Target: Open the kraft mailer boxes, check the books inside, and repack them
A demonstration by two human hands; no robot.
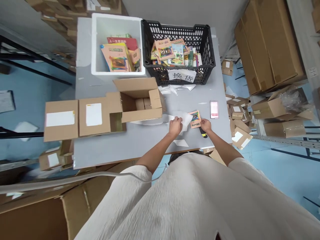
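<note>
Crate label (181,76) apparently 换货; right hand (206,125) holds booklet (195,119).

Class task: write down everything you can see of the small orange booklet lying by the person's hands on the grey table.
The small peach-orange paper booklet is a thin rectangle with a colourful picture panel on its cover and print too small to read. It lies flat, cover up, on the grey table toward its front right. The right hand grips its lower right corner; a thin white crumpled sheet, held by the left hand, meets its left edge.
</note>
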